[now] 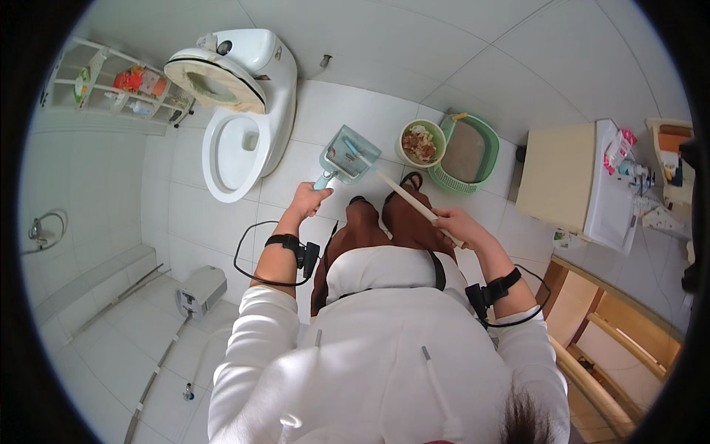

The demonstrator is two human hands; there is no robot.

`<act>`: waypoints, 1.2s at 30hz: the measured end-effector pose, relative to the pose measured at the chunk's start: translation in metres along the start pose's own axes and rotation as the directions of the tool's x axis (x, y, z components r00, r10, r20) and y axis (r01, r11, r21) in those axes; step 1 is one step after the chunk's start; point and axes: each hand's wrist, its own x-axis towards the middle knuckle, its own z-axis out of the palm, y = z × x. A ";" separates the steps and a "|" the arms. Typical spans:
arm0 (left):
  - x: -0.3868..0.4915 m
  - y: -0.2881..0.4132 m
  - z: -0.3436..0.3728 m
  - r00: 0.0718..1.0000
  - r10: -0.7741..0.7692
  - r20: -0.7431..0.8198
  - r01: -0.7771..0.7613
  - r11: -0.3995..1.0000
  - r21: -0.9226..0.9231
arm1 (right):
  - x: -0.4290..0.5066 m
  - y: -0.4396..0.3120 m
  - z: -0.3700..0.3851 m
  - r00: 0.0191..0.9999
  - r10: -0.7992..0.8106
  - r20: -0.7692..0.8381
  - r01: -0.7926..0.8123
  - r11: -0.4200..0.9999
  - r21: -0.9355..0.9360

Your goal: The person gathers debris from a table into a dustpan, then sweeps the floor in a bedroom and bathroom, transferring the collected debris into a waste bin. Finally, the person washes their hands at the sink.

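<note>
Around the short handle of a translucent blue-green dustpan [340,136], my left hand [312,200] is closed. A small brownish bit [332,152] lies in the pan, near a row of comb-like teeth. My right hand [457,223] grips the thick end of a long cream stick [407,195]. This stick slants up and left, and its far end reaches over the pan, where a blue part [350,146] shows. I cannot tell what kind of head it has. Beyond my feet, a pale bin [400,147] holds crumpled tissue waste, beside a green plastic litter tray [460,187].
Left of the dustpan stands a white toilet [284,125] with its lid raised. A wall rack [94,86] with bottles and packets hangs farther left. On the right are a cream washbasin cabinet [560,172] and a wooden frame [591,383]. White tiles [227,208] cover the floor.
</note>
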 end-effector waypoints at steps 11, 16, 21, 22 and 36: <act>0.003 -0.003 -0.016 0.996 0.089 0.020 -0.089 0.996 -0.027 | -0.024 -0.010 0.010 0.991 -0.120 -0.061 0.115 0.990 -0.080; 0.011 -0.002 -0.012 0.992 0.121 0.032 -0.120 0.992 -0.038 | -0.039 -0.015 0.015 0.987 -0.150 -0.053 0.152 0.988 0.037; 0.017 0.002 -0.021 0.994 0.107 0.007 -0.107 0.994 0.013 | -0.056 -0.015 0.012 0.991 -0.128 -0.031 0.132 0.976 0.174; 0.015 0.001 -0.023 0.995 0.104 0.005 -0.104 0.994 0.020 | -0.062 -0.016 0.011 0.995 -0.087 -0.055 0.094 0.984 0.153; -0.012 0.024 0.010 0.986 0.108 0.130 -0.120 0.989 0.086 | -0.073 0.041 -0.029 0.933 0.140 -0.331 -0.055 0.966 0.252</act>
